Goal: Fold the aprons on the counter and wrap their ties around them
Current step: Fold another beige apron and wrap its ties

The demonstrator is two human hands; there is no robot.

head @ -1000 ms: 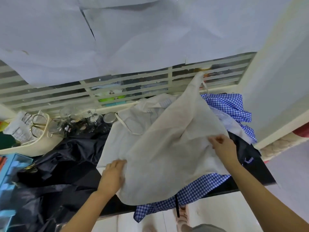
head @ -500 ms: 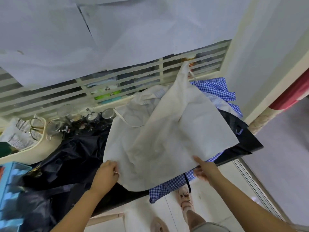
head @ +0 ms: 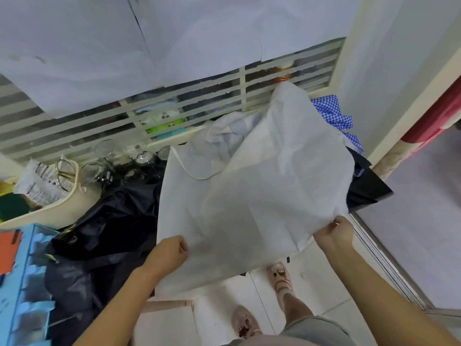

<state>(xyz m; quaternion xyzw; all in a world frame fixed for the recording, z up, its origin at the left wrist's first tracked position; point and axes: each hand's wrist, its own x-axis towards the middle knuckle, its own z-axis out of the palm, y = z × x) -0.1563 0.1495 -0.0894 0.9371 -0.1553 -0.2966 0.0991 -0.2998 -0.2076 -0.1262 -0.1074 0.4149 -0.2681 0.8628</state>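
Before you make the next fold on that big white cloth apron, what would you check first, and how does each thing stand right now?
1. Left hand grips the white cloth apron at its near left edge: ok.
2. Right hand pinches its near right corner: ok.
3. Apron lying flat: not ok; its far corner peaks up against the slatted window grille.
4. Bare counter beneath: not ok; it drapes over a pile, with crumpled black fabric and blue checked cloth showing at its edges.
5. Waist ties found: cannot tell; only one thin cream strap shows.
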